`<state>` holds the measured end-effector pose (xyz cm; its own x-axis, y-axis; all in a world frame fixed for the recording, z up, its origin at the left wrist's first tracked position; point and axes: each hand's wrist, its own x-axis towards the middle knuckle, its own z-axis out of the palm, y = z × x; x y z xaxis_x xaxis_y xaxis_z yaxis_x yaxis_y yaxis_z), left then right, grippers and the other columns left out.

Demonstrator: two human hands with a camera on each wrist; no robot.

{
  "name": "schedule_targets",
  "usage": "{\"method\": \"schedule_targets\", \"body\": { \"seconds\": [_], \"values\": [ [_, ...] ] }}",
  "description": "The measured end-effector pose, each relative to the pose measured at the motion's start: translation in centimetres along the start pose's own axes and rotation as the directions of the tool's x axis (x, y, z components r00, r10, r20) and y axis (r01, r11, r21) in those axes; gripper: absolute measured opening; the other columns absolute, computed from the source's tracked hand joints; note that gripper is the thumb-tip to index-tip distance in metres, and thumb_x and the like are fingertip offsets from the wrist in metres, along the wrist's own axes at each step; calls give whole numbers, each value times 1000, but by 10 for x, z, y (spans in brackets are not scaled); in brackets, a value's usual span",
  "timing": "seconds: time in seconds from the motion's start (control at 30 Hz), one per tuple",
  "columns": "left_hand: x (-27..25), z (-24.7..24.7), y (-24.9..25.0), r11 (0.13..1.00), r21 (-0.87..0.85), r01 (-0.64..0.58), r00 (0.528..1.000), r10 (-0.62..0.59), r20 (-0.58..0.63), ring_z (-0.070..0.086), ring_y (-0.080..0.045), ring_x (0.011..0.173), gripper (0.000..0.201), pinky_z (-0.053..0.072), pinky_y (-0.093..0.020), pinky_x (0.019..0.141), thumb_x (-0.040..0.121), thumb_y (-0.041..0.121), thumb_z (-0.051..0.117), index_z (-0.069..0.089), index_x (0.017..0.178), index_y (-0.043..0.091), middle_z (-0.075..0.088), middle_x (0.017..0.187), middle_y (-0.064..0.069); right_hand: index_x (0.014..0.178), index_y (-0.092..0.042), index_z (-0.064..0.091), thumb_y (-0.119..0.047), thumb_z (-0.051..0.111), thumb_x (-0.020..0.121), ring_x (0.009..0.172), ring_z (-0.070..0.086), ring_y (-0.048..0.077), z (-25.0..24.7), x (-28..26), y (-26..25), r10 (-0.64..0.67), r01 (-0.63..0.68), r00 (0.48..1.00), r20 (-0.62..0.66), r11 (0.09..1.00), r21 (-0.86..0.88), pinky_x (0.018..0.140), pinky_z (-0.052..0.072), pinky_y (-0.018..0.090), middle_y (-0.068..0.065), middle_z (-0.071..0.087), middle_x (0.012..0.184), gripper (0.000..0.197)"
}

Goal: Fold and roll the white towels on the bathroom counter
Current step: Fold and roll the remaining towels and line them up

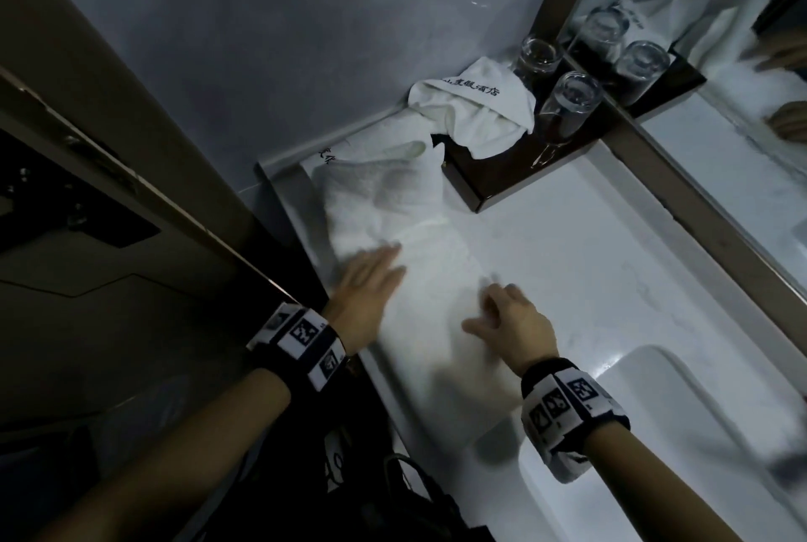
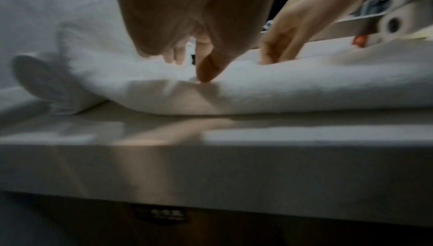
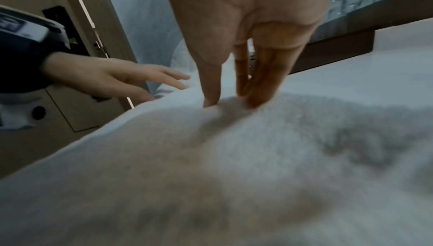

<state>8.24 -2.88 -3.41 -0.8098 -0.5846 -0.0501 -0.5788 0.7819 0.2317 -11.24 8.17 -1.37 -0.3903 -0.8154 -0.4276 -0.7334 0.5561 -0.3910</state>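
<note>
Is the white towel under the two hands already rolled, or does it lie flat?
Flat, not rolled. The towel lies as a long strip on the counter, the left hand and right hand pressing on top; no coil shows.

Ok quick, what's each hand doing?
Left hand: open, fingers flat on the white towel.
Right hand: open, fingertips pressing the same towel.

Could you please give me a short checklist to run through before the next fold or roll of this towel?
1. Towel lies on the counter: ok.
2. Left hand flat on the towel, fingers straight: ok.
3. Right hand fingertips press the towel: ok.
4. Far end of the towel smooth: not ok, it is bunched near the wall.
5. Glasses on the tray clear of the towel: ok.
6. Near edges lined up: cannot tell, blurred.
</note>
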Motion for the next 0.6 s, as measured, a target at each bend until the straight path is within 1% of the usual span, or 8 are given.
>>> {"method": "schedule_targets", "body": {
  "seconds": [0.07,0.13,0.2,0.27,0.33,0.43,0.53,0.6],
  "values": [
    [-12,9,21,991,-128,-45,980,68,186,9,-27,145,67,6,-43,117,79,14,56,32,141,16,9,156,-12,117,-6,45,-43,75,70,103,50,30,2,-1,4,64,-65,994,-88,998,-9,82,47,38,10,44,115,66],
    [-23,21,34,986,-159,-49,934,101,343,-18,-23,143,72,-11,-45,114,87,36,49,10,146,27,-17,156,-5,126,-3,36,-50,74,69,113,44,32,6,-3,8,125,-126,990,-61,992,-22,95,44,42,14,40,124,83],
    [-30,33,38,990,-111,-84,914,121,388,-34,-23,136,81,-21,-47,109,85,52,47,-5,145,37,-33,149,-1,127,-6,33,-54,71,71,115,44,34,9,-5,14,186,-187,982,26,982,33,95,43,44,13,41,125,83],
    [-31,38,34,990,-91,-103,922,129,366,-37,-21,135,84,-23,-47,109,82,58,47,-13,141,45,-37,146,2,123,-9,36,-55,70,71,109,51,32,7,-6,22,236,-257,961,142,954,153,87,44,40,8,48,117,77],
    [-31,41,25,991,-62,-119,930,133,343,-35,-19,136,87,-21,-45,110,80,60,48,-17,137,49,-36,146,5,119,-12,48,-56,69,71,99,56,25,2,-9,29,249,-307,928,278,933,189,80,46,33,4,56,108,69],
    [-28,40,18,989,-51,-136,936,145,322,-33,-16,137,88,-22,-43,110,78,60,50,-17,135,52,-33,148,6,110,-17,62,-48,69,76,99,62,20,-3,-15,43,135,-275,916,377,896,349,91,50,39,2,67,109,47],
    [-31,38,20,984,-109,-141,934,169,316,-35,-13,136,95,-30,-35,106,75,47,56,-18,135,51,-32,148,9,113,-14,55,-37,69,80,92,68,23,-7,-21,43,86,-293,930,358,762,577,83,55,47,5,69,102,42],
    [-40,37,26,966,-176,-191,903,243,353,-36,-11,135,106,-28,-34,108,71,31,61,-23,135,47,-33,147,12,121,-11,44,-25,67,83,89,67,23,-9,-22,36,96,-302,943,318,646,701,68,56,37,9,64,105,47]
  ]
}}
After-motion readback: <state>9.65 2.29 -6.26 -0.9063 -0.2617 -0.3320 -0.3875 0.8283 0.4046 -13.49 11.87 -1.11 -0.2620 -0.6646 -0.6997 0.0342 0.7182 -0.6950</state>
